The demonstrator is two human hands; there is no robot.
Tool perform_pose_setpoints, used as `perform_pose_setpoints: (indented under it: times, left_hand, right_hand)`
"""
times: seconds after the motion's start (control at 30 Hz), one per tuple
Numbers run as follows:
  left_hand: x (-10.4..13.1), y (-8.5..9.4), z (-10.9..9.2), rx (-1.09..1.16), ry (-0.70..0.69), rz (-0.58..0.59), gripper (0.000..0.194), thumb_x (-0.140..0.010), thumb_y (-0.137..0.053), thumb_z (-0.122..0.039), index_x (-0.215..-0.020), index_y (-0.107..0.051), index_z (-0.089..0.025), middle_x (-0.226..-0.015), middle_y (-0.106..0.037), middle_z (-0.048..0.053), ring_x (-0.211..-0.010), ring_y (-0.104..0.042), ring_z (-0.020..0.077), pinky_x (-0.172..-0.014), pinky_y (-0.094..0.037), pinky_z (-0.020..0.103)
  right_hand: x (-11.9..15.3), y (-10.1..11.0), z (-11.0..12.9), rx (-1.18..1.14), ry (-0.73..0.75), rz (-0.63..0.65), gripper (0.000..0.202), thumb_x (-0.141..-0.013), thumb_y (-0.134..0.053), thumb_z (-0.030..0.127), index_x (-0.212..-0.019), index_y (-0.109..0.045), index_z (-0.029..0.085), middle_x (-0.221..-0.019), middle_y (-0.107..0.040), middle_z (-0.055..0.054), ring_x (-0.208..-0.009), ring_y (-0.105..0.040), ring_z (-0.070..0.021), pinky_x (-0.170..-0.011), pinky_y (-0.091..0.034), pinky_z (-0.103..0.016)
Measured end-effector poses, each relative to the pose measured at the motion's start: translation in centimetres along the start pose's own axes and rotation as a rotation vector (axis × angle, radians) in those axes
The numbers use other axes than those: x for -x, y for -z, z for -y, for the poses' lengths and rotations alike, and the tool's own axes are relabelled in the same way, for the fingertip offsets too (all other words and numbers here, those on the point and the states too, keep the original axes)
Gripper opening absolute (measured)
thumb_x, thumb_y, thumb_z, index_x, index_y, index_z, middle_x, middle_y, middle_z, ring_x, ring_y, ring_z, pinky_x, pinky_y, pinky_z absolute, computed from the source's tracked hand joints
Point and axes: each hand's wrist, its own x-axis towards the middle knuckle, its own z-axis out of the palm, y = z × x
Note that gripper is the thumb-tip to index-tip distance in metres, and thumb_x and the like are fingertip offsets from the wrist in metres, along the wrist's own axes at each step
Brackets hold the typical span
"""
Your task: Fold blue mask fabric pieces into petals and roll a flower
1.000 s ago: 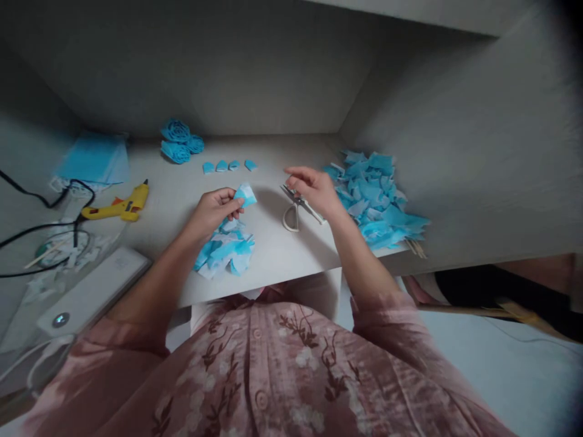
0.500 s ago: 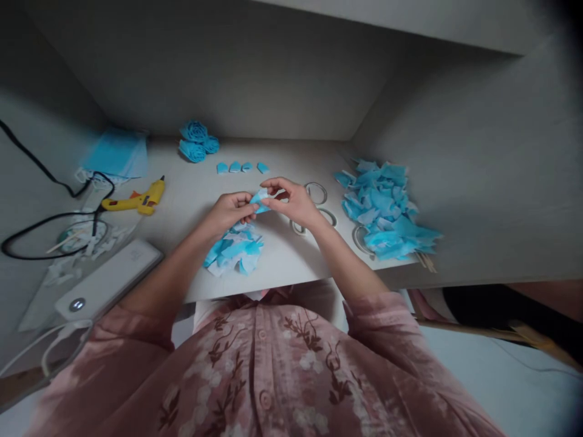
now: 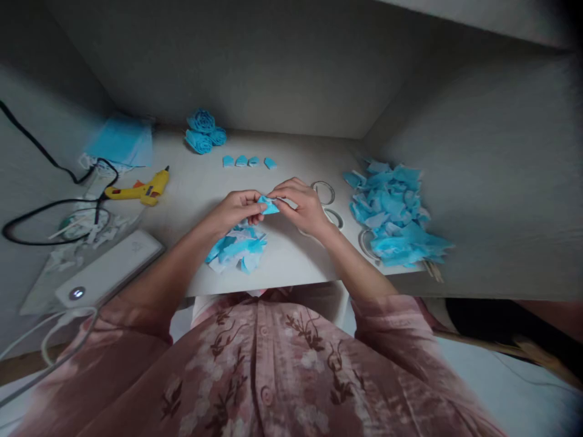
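A small piece of blue fabric (image 3: 269,206), white on one side and partly folded, is pinched between both hands above the middle of the table. My left hand (image 3: 240,208) grips its left end between thumb and fingers. From the right, my right hand (image 3: 300,203) holds the upper right edge with thumb and fingertips. Just below my left hand lies a loose heap of blue and white fabric pieces (image 3: 239,247). Beyond the hands, several small folded blue pieces (image 3: 241,161) sit in a row.
Blue fabric roses (image 3: 201,132) stand at the back. A yellow glue gun (image 3: 146,188), blue face masks (image 3: 121,142) and a white power bank (image 3: 109,267) with cables are on the left. Tape rolls (image 3: 323,192) and a large blue fabric pile (image 3: 389,206) lie right.
The blue piece has been folded over, and less of its white side shows. My right hand's fingers have come down onto its edge. The camera view has shifted slightly.
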Motion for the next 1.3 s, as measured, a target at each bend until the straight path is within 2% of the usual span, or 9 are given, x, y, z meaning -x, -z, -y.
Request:
perform_pose_setpoints:
  times: [0.17, 0.5, 0.63, 0.73, 0.83, 0.93, 1.07, 1.17, 1.3]
  left_hand:
    - [0.0, 0.1, 0.2, 0.034, -0.004, 0.012, 0.031, -0.070, -0.078, -0.041, -0.078, -0.061, -0.017, -0.063, -0.064, -0.002, -0.054, -0.055, 0.0083, -0.055, -0.042, 0.021]
    - [-0.1, -0.1, 0.4, 0.060, -0.007, -0.010, 0.036, -0.075, -0.076, -0.049, -0.077, -0.062, -0.017, -0.065, -0.064, 0.000, -0.056, -0.058, 0.0094, -0.057, -0.045, 0.022]
    - [-0.3, -0.1, 0.6, 0.025, -0.057, -0.064, 0.033, -0.073, -0.078, -0.045, -0.074, -0.063, -0.016, -0.061, -0.063, -0.001, -0.053, -0.056, 0.0088, -0.055, -0.043, 0.021]
    - [-0.4, -0.2, 0.5, -0.012, -0.080, -0.129, 0.032, -0.071, -0.080, -0.044, -0.075, -0.065, -0.016, -0.059, -0.061, -0.002, -0.052, -0.054, 0.0085, -0.054, -0.043, 0.021]
    - [-0.4, -0.5, 0.3, -0.048, -0.075, -0.202, 0.030, -0.071, -0.080, -0.042, -0.075, -0.065, -0.017, -0.058, -0.062, -0.002, -0.052, -0.053, 0.0084, -0.054, -0.043, 0.020]
    - [-0.4, -0.7, 0.2, -0.060, -0.069, -0.266, 0.024, -0.073, -0.077, -0.037, -0.074, -0.064, -0.016, -0.057, -0.062, -0.002, -0.050, -0.053, 0.0080, -0.052, -0.042, 0.019]
    - [-0.6, -0.6, 0.4, -0.030, -0.070, -0.301, 0.019, -0.077, -0.074, -0.033, -0.076, -0.066, -0.016, -0.057, -0.063, -0.001, -0.050, -0.053, 0.0081, -0.052, -0.042, 0.019]
    - [-0.7, -0.4, 0.7, -0.006, -0.072, -0.306, 0.018, -0.078, -0.073, -0.032, -0.075, -0.065, -0.016, -0.057, -0.063, -0.001, -0.050, -0.053, 0.0083, -0.052, -0.042, 0.019]
    - [-0.8, -0.2, 0.9, 0.009, -0.091, -0.284, 0.017, -0.077, -0.072, -0.031, -0.073, -0.065, -0.016, -0.055, -0.062, -0.002, -0.048, -0.052, 0.0076, -0.051, -0.042, 0.019]
  right_hand:
    - [0.5, -0.4, -0.8, 0.036, 0.132, -0.074, 0.020, -0.102, -0.057, 0.024, -0.107, -0.076, 0.022, -0.097, -0.078, -0.007, -0.092, -0.071, -0.0195, -0.082, -0.055, -0.036]
    - [1.1, -1.3, -1.8, 0.057, 0.124, -0.113, 0.024, -0.103, -0.054, 0.024, -0.106, -0.077, 0.023, -0.096, -0.078, -0.007, -0.091, -0.071, -0.0191, -0.081, -0.055, -0.038]
    - [1.4, -1.5, -1.6, 0.014, 0.029, -0.100, 0.029, -0.104, -0.049, 0.027, -0.107, -0.078, 0.024, -0.099, -0.079, -0.007, -0.095, -0.072, -0.0198, -0.086, -0.057, -0.040]
    - [1.8, -1.7, -1.4, -0.158, -0.154, -0.120, 0.033, -0.105, -0.048, 0.033, -0.128, -0.071, 0.027, -0.112, -0.079, -0.007, -0.101, -0.072, -0.0192, -0.090, -0.059, -0.039]
    - [2.3, -1.8, -1.6, -0.375, -0.358, -0.101, 0.046, -0.105, -0.047, 0.047, -0.147, -0.056, 0.029, -0.117, -0.077, -0.007, -0.099, -0.072, -0.0185, -0.082, -0.062, -0.034]
    - [2.6, -1.9, -1.7, -0.457, -0.431, -0.081, 0.051, -0.102, -0.050, 0.054, -0.145, -0.056, 0.026, -0.112, -0.076, -0.008, -0.098, -0.071, -0.0185, -0.077, -0.062, -0.032]
    - [2.6, -1.5, -1.4, -0.317, -0.332, -0.116, 0.039, -0.101, -0.054, 0.044, -0.134, -0.063, 0.025, -0.117, -0.073, -0.008, -0.107, -0.069, -0.0198, -0.086, -0.061, -0.034]
    - [2.5, -1.2, -1.2, -0.124, -0.161, -0.077, 0.035, -0.100, -0.055, 0.037, -0.133, -0.064, 0.029, -0.134, -0.068, -0.010, -0.126, -0.061, -0.0254, -0.100, -0.057, -0.045]
    - [2.4, -1.3, -1.3, 0.036, 0.005, -0.012, 0.034, -0.100, -0.056, 0.034, -0.132, -0.067, 0.034, -0.150, -0.058, -0.007, -0.143, -0.049, -0.0291, -0.116, -0.044, -0.057]
